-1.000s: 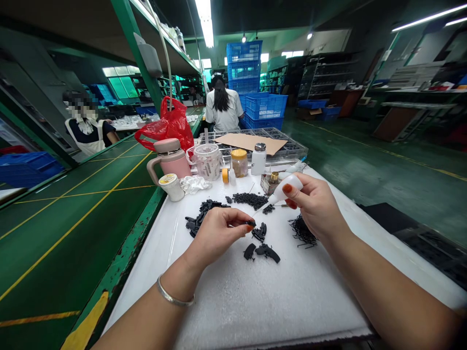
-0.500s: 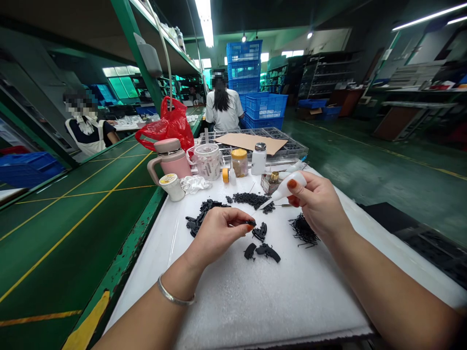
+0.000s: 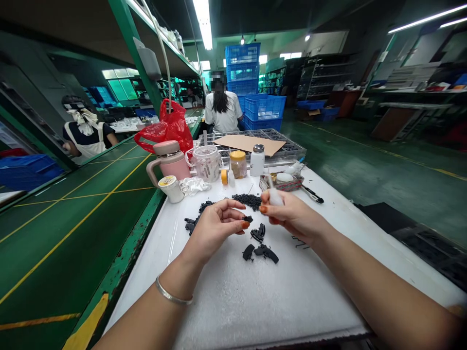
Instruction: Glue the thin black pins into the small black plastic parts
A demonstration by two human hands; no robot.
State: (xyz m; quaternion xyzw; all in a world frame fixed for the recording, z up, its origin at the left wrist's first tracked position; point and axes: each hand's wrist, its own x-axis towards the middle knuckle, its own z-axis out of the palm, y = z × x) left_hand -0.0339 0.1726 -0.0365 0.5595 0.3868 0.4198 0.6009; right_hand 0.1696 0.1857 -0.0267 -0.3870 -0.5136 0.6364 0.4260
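My left hand (image 3: 219, 226) is closed in a pinch on a small black plastic part (image 3: 248, 219) above the white work surface (image 3: 233, 296). My right hand (image 3: 292, 211) grips a small white squeeze bottle (image 3: 276, 197), its thin nozzle pointing up and blurred. Just below the hands lie a few loose black parts (image 3: 267, 253). Behind my left hand is a pile of larger black pieces (image 3: 190, 225), partly covered by the hand. A heap of tiny black pieces (image 3: 247, 200) sits between and beyond the hands. Thin black pins (image 3: 299, 242) show below my right wrist.
Along the back stand a pink thermos (image 3: 171, 160), a clear plastic jug (image 3: 206, 163), a yellow-lidded jar (image 3: 238, 164) and a white bottle (image 3: 257, 160). A black-handled knife (image 3: 314, 195) lies at right. A green conveyor (image 3: 83, 209) runs along the left. Other people sit further off.
My right hand has drawn the bottle down and turned its nozzle from pointing down at the black part to pointing up. My left fingers have loosened a little around the part.
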